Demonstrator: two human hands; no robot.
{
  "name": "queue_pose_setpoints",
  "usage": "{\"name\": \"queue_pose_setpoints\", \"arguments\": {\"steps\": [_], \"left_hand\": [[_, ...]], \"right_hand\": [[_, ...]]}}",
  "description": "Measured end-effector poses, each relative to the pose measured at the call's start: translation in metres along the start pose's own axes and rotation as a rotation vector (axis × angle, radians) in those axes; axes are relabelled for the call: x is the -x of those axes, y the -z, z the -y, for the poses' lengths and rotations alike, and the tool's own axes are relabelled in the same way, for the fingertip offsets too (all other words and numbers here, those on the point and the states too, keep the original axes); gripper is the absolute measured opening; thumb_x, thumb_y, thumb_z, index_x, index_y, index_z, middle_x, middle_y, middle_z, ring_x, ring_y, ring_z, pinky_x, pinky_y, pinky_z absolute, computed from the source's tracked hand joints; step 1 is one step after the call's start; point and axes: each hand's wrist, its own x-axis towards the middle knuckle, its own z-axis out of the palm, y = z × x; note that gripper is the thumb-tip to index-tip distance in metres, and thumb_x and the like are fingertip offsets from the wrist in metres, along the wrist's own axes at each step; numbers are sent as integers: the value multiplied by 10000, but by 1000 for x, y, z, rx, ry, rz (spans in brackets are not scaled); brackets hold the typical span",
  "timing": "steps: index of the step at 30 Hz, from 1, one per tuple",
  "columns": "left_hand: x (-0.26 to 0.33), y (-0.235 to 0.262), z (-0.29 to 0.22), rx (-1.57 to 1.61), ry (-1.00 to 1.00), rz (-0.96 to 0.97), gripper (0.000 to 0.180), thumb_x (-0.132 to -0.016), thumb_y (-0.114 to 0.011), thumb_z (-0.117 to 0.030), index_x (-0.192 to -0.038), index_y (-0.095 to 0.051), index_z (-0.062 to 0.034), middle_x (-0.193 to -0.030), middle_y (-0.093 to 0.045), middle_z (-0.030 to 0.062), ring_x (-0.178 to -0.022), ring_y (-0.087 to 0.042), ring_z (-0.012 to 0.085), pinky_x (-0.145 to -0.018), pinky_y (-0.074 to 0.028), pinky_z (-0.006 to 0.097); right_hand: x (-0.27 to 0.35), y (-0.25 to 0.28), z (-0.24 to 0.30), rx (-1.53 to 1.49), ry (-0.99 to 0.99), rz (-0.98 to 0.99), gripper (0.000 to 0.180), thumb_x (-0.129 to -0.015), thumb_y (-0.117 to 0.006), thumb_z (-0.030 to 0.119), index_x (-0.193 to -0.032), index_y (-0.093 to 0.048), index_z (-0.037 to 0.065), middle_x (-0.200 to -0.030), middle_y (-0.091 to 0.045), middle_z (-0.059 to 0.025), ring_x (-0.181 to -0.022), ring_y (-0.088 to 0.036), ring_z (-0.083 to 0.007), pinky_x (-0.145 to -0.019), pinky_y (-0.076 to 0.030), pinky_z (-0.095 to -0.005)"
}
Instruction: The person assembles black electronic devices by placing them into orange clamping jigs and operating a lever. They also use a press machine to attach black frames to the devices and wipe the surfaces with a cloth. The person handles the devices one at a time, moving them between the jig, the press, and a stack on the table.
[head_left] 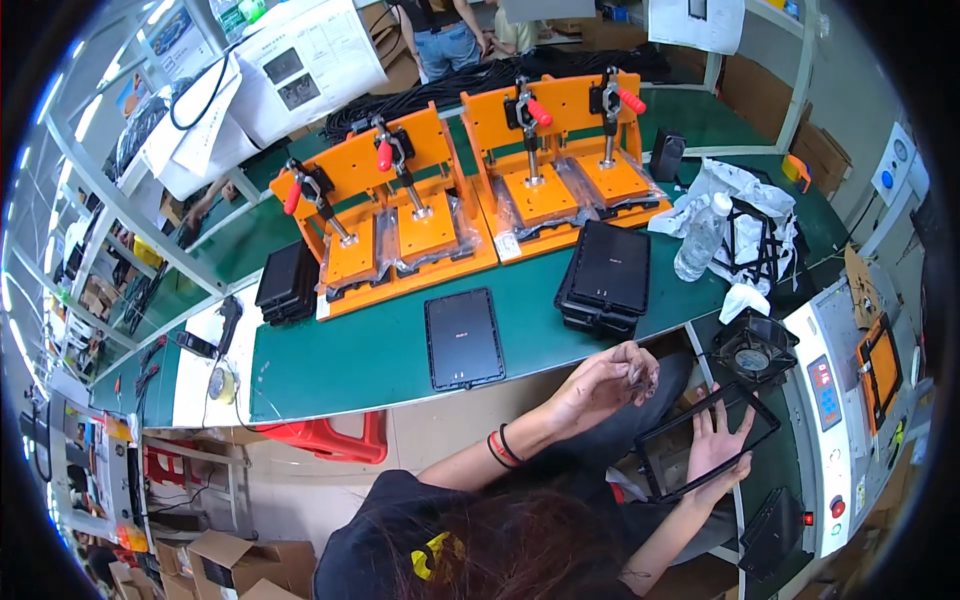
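Where the right hand meets the frame: the right hand (715, 452) spreads its fingers wide across the opening of the black frame (665, 423), thumb by the lower bar; it seems to carry the frame on a light hold, held up off the table.
Left hand: the left hand (608, 382) is raised just beside the frame, fingers curled in toward the thumb; whether something small is pinched there, I cannot tell.
Frame bars: they look thin, so pressing hard on one side could bend them; with so light a hold, a bump could twist the frame loose and drop it.
Fan: the small black fan (752, 352) sits near the frame's far corner; a quick swing that way could knock the two together.
Black panel: one black panel (463, 337) lies flat near the front edge of the green table (330, 372); the left forearm, swept back carelessly, could push it off.
Stack: the black cases (608, 270) are piled near that same edge, and an elbow against them could slide the top ones down.
Bottle: the clear bottle (703, 240) is beside the white plastic bag (740, 185) with other frames (768, 262) on it; if knocked over with its cap loose, it could wet them.
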Motion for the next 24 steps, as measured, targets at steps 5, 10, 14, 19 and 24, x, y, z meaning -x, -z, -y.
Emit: {"name": "queue_pose_setpoints", "arguments": {"steps": [5,10,14,19,24], "left_hand": [[9,-1,12,-77,112,-102,171,-925,-541,-198,-910,-476,-40,-825,-447,40,-731,-439,125,-602,-366,242],[9,3,30,-448,247,-166,166,-939,-524,-152,-933,-550,12,-704,-522,28,-592,-481,85,-533,-405,208],[-4,1,69,-388,347,-225,286,-959,-472,-238,-756,-487,-38,-604,-429,13,-515,-398,88,-453,-344,217],[-25,1,118,-378,947,448,844,-887,-171,-681,-975,-548,69,-897,-626,216,-763,-618,248,-674,-474,295],[-22,-9,167,403,1299,743,1094,-716,-270,-797,-1334,-306,106,-1284,-436,303,-1204,-444,390,-1018,-331,471]], "right_hand": [[8,5,0,-123,-4,-11,1042,-655,-720,547,-1437,-177,125,-1362,-263,-349,-1265,-290,-496,-1082,-220,-504],[22,8,13,-136,56,-28,981,-666,-648,626,-1432,-220,188,-1348,-348,-298,-1207,-378,-487,-1051,-268,-493],[48,14,29,2,180,-197,1103,-579,-674,682,-1439,-162,220,-1348,-349,-297,-1207,-397,-460,-1047,-264,-479],[71,26,43,93,344,-180,1130,-621,-550,773,-1460,23,277,-1362,-341,-302,-1194,-419,-480,-1067,-167,-555],[75,34,48,-7,264,62,1181,-612,-673,651,-1458,58,268,-1385,-258,-331,-1241,-340,-511,-1032,-229,-595]]}}
